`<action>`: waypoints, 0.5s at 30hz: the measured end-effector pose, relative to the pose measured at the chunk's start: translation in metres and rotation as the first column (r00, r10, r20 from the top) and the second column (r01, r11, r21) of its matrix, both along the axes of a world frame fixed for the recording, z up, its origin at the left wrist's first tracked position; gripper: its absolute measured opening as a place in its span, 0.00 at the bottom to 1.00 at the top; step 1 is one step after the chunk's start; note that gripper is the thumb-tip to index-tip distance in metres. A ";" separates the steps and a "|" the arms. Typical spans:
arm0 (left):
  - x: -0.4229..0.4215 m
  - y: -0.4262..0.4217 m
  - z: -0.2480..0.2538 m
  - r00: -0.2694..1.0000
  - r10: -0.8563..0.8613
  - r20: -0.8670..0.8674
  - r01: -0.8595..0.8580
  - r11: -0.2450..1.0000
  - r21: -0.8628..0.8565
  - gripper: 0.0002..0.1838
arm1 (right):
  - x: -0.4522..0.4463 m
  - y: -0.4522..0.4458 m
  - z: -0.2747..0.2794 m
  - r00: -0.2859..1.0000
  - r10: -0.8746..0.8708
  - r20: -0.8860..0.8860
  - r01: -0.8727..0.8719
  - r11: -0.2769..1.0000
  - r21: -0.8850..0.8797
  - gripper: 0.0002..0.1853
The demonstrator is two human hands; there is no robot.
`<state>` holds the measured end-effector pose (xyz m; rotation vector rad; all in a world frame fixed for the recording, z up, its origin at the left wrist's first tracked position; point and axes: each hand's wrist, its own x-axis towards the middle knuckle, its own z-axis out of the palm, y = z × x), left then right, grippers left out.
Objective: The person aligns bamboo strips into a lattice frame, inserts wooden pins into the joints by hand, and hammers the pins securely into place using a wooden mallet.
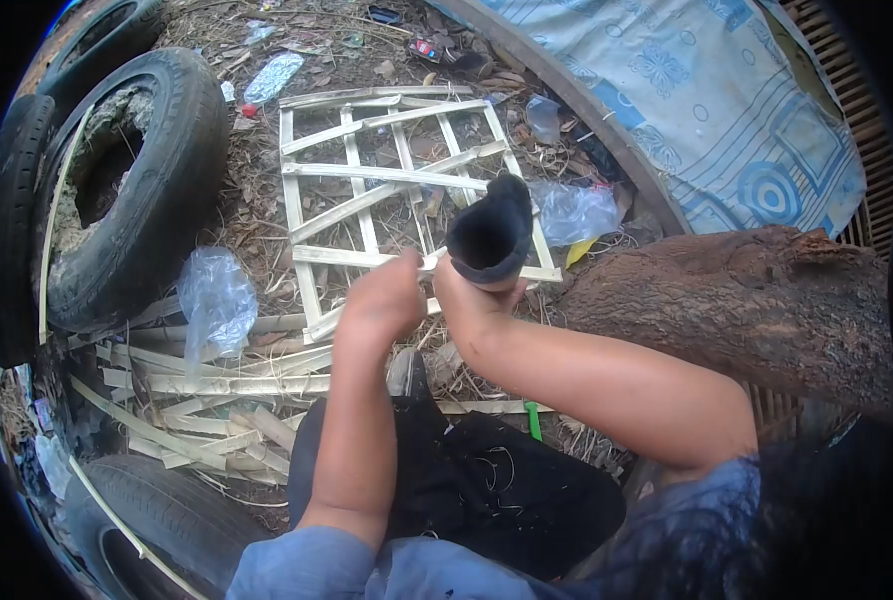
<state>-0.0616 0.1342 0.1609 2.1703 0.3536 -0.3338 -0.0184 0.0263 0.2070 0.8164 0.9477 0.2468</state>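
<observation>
My right hand (pixel 478 298) is closed around the underside of a black hollow thing (pixel 491 232), whose dark opening faces me. I cannot make out what kind of thing it is. To its left my left hand (pixel 381 298) is curled into a fist above the near side of a bamboo lattice (pixel 356 172). Whatever its fingers may hold is hidden from me. The lattice lies on the ground, with pale split strips crossing straight and one running diagonally. Both hands and the black thing cover part of its near right side.
Old tires (pixel 171 190) stand at the left. Loose bamboo strips (pixel 236 385) are piled near my left knee, beside a clear plastic bag (pixel 216 300). A thick log (pixel 726 305) lies at the right, below a blue patterned sheet (pixel 666 90). A green handle (pixel 533 420) shows near my legs.
</observation>
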 end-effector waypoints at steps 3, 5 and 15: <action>-0.041 0.045 0.072 0.880 0.042 0.472 0.128 0.938 -0.322 0.42 | 0.003 0.008 -0.004 0.996 -0.084 -0.010 0.083 0.995 -0.047 0.29; -0.035 0.044 0.073 0.721 0.147 0.678 0.400 0.710 -0.579 0.51 | 0.005 0.002 0.000 0.994 -0.100 0.036 0.101 0.994 -0.027 0.30; 0.009 -0.038 0.022 0.963 -0.215 -0.165 0.238 0.961 0.138 0.35 | 0.132 -0.104 0.081 0.836 -0.103 -0.539 0.426 0.742 0.518 0.06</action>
